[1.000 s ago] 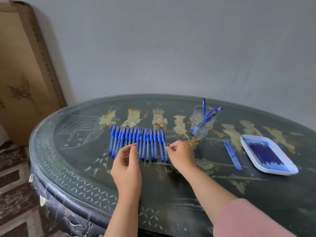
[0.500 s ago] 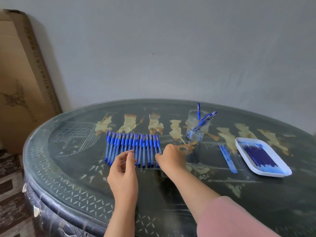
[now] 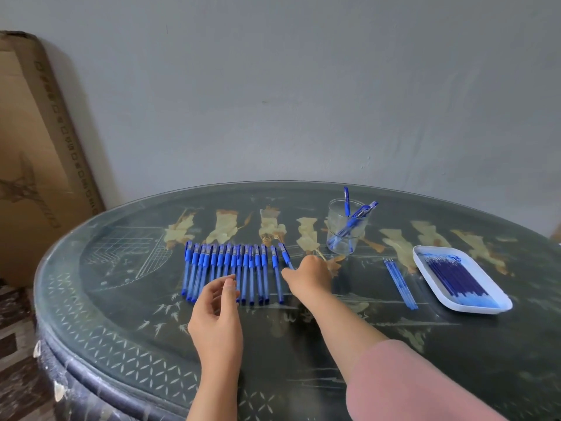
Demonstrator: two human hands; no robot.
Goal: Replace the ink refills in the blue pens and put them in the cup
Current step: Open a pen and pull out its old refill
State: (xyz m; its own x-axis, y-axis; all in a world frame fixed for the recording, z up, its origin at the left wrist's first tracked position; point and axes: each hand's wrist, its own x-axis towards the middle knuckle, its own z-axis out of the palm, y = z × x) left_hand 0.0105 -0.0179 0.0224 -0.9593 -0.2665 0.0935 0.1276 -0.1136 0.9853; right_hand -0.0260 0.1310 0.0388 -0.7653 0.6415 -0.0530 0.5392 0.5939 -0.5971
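Note:
Several blue pens [image 3: 230, 270] lie side by side in a row on the dark round table [image 3: 127, 302]. My right hand [image 3: 308, 276] pinches the rightmost pen [image 3: 285, 256], which is angled away from the row. My left hand [image 3: 217, 311] hovers with relaxed fingers over the near ends of the pens and holds nothing. A clear cup [image 3: 346, 227] with a few blue pens in it stands behind and right of my right hand. A white tray [image 3: 498, 305] of blue refills [image 3: 455, 275] sits at the right. A few loose refills [image 3: 400, 282] lie left of the tray.
A large cardboard box [image 3: 36, 165] leans against the wall at the left. The grey wall runs just behind the table. The table's rounded edge [image 3: 91, 375] curves along the near left, with patterned floor below.
My right hand has closed on the rightmost pen and pulled it sideways out of the row. My left hand stays near the pens' ends. The camera view shifted slightly.

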